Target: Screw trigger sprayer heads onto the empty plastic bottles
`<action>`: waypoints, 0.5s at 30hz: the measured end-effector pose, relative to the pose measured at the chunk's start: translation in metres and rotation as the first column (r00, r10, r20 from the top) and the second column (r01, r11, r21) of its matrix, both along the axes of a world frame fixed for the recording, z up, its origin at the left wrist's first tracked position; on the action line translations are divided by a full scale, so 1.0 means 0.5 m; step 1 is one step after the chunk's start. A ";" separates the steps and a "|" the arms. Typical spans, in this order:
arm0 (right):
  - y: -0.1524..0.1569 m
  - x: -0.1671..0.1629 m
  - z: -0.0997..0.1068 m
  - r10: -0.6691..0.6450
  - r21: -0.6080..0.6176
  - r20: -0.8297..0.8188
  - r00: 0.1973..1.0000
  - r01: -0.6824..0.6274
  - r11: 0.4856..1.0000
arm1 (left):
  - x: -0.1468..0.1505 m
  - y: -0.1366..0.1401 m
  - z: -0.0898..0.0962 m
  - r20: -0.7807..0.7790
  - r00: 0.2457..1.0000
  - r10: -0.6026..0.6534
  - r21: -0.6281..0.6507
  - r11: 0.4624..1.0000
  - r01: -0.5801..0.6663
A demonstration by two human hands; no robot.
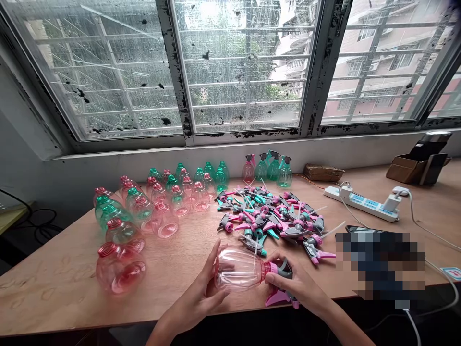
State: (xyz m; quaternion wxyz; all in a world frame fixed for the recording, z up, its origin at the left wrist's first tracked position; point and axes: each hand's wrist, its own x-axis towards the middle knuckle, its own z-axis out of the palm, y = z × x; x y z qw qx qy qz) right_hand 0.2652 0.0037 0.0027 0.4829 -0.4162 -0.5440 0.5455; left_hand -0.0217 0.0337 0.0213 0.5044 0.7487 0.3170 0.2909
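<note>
Head view, my left hand [197, 296] cupping a pink bottle [236, 270], right hand [301, 283] gripping its sprayer [273, 268], spray heads [264, 214] heaped beyond, bottles [164, 221] crowding left.

A grimy, speckled window [234, 62] fills the top of the frame, with foliage [225, 89] beyond its middle and a pinkish building [391, 65] at upper right. On the wooden counter [187, 288], right of centre, lie a brown wrapped package [323, 172] and a white power strip [363, 202] with plugs in it; a cardboard box [402, 168] stands further right. A dark object [382, 264], blurred out, sits lower right. Black cables [43, 234] tangle at far left
</note>
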 end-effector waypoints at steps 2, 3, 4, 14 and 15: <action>0.001 0.001 0.002 -0.001 0.013 0.017 1.000 0.001 1.000 | 0.000 -0.001 0.001 -0.008 1.000 0.008 0.002 1.000 -0.008; 0.001 0.001 0.003 0.004 0.022 0.028 1.000 -0.005 1.000 | 0.000 -0.002 0.001 -0.002 1.000 0.008 -0.011 1.000 -0.008; 0.002 0.001 0.004 0.011 0.032 0.038 0.999 -0.013 0.999 | 0.000 -0.002 0.001 0.008 1.000 0.006 -0.030 1.000 -0.006; 0.002 0.002 -0.008 0.018 0.007 -0.001 1.000 -0.018 1.000 | 0.004 0.003 0.007 0.080 0.996 -0.036 -0.058 0.997 0.041; 0.002 0.002 -0.007 0.020 0.007 0.003 1.000 -0.020 1.000 | 0.004 0.003 0.006 0.076 0.997 -0.034 -0.064 0.997 0.039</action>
